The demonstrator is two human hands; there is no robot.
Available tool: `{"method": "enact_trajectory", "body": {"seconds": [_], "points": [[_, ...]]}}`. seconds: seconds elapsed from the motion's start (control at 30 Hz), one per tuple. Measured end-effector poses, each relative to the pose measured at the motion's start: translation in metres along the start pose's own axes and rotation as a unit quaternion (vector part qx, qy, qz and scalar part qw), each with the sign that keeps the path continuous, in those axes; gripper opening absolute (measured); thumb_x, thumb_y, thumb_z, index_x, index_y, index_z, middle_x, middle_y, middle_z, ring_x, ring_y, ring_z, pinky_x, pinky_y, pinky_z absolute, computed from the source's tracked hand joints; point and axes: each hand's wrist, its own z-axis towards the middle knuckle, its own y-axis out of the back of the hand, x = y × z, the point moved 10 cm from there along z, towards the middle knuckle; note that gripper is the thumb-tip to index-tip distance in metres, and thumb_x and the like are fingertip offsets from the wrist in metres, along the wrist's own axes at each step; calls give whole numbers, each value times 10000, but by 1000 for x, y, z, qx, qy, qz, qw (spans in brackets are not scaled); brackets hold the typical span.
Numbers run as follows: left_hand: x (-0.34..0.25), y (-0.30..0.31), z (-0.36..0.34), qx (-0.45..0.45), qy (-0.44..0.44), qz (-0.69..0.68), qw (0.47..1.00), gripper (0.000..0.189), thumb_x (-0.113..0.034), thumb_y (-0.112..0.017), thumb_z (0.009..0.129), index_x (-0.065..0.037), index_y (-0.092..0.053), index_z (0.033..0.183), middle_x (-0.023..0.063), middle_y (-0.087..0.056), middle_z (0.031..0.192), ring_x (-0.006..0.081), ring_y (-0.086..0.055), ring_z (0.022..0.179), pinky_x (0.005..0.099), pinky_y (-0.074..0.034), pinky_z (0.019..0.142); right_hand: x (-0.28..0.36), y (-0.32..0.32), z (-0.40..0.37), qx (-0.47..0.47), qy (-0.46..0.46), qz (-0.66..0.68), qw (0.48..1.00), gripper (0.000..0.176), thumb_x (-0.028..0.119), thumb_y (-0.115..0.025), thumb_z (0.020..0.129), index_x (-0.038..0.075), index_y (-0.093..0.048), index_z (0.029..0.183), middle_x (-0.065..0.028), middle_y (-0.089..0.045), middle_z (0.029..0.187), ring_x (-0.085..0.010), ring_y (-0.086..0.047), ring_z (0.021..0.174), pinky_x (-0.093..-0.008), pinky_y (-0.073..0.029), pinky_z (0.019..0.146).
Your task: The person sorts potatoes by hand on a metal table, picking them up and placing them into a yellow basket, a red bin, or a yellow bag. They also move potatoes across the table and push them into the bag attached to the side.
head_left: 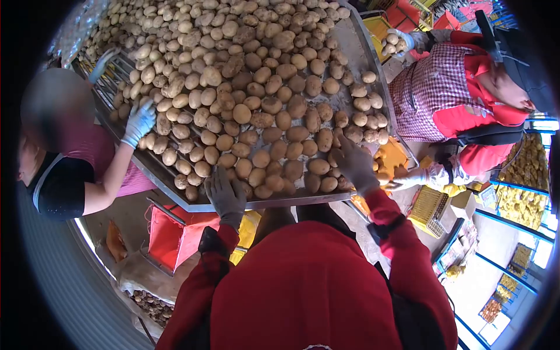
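Observation:
Many brown potatoes cover a metal sorting table, some with soil on their skins. At the near edge my left hand, in a grey glove, lies with its fingers apart against the closest potatoes. My right hand, gloved the same way, reaches over the table's right part. Its fingers are stretched out and touch potatoes, and it grips none that I can see. The potatoes under both palms are hidden.
On the left a co-worker's gloved hand rests at the potatoes. At right another person in a checked apron holds potatoes in one hand. A red bin, a yellow crate and an orange container stand around the table.

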Motion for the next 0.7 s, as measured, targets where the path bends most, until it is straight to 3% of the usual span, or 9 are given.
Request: {"method": "enact_trajectory", "body": {"seconds": [0.1, 0.2, 0.23, 0.3, 0.37, 0.47, 0.57, 0.67, 0.7], "points": [[1, -1, -5, 22, 11, -2, 1000, 618, -281, -595, 980, 0, -473, 1516, 206, -593, 1443, 350, -539, 1359, 542, -284, 1228, 16, -60, 56, 126, -46, -116, 984, 501, 388, -668, 938, 81, -608, 1328, -186, -679, 1234, -359, -714, 1086, -483, -586, 865], [9, -4, -7, 35, 10, 10, 999, 616, -288, -591, 979, -6, -477, 1515, 201, -587, 1455, 341, -537, 1365, 538, -273, 1234, 12, -82, 84, 182, -85, -64, 978, 516, 400, -659, 950, 42, -604, 1317, -212, -621, 1364, -406, -683, 1165, -493, -571, 936], [11, -3, -8, 42, 3, 11, 999, 614, -290, -590, 981, -9, -477, 1516, 199, -585, 1462, 338, -537, 1367, 535, -269, 1236, 18, -65, 80, 186, -90, -34, 978, 539, 362, -696, 935, 42, -606, 1360, -217, -654, 1330, -369, -682, 1192, -463, -561, 960], [10, 3, -5, 42, 14, 3, 999, 615, -287, -589, 983, -12, -472, 1520, 198, -582, 1468, 345, -542, 1363, 533, -265, 1235, 8, -46, 68, 171, -85, 154, 969, 549, 348, -708, 931, 61, -611, 1389, -213, -680, 1303, -344, -689, 1184, -443, -552, 972], [4, 6, -4, 66, 41, -5, 997, 619, -277, -588, 984, -8, -458, 1526, 203, -599, 1444, 363, -561, 1340, 534, -267, 1231, -10, -37, 53, 145, -90, 369, 913, 550, 341, -700, 940, 102, -618, 1429, -192, -729, 1218, -296, -705, 1140, -388, -539, 978], [-2, 10, -1, 44, 55, -4, 998, 617, -269, -587, 985, -1, -454, 1524, 223, -617, 1410, 376, -572, 1322, 539, -272, 1226, -23, -34, 50, 125, -101, 413, 897, 485, 326, -656, 1000, 86, -624, 1421, -117, -746, 1153, -209, -698, 1093, -351, -542, 947], [1, 5, 1, 22, 70, 8, 997, 635, -263, -597, 982, -11, -431, 1541, 238, -624, 1376, 381, -561, 1318, 548, -270, 1224, -4, -3, 72, 92, -55, 285, 953, 455, 285, -640, 1026, 83, -616, 1433, -69, -739, 1144, -142, -673, 1048, -308, -535, 926], [1, -3, 3, 22, 77, 6, 997, 641, -259, -600, 978, -22, -425, 1548, 227, -627, 1370, 374, -560, 1316, 547, -274, 1223, 3, -19, 103, 115, -35, 418, 900, 448, 287, -623, 1031, 94, -616, 1435, -111, -749, 1145, -175, -702, 1050, -322, -540, 931], [0, -4, 4, 31, 87, 3, 996, 637, -257, -601, 977, -23, -430, 1545, 224, -629, 1368, 370, -562, 1315, 545, -277, 1224, 2, -19, 111, 149, -58, 406, 900, 523, 359, -645, 991, 101, -613, 1444, -161, -740, 1188, -253, -723, 1089, -380, -546, 951]]}}
